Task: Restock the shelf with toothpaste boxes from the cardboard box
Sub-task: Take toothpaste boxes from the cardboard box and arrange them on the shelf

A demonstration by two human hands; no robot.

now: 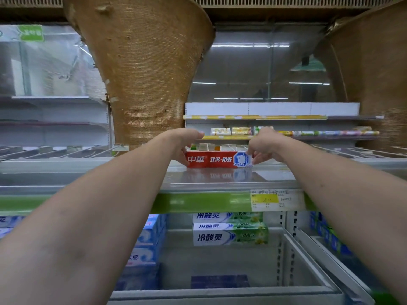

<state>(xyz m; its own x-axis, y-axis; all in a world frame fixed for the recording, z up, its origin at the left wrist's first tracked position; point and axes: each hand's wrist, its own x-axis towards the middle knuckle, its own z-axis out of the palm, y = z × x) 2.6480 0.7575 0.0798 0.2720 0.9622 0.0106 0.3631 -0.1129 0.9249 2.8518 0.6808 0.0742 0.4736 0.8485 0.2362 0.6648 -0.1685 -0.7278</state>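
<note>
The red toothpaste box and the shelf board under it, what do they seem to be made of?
The red toothpaste box is probably thin printed cardboard, slightly glossy: sharp edges, flat printed faces. The shelf board is a smooth, shiny grey surface, perhaps painted metal or plastic; it mirrors the box's print.

Both hands (222, 144) grip a red toothpaste box (219, 159) on the shelf (132, 183)
</note>
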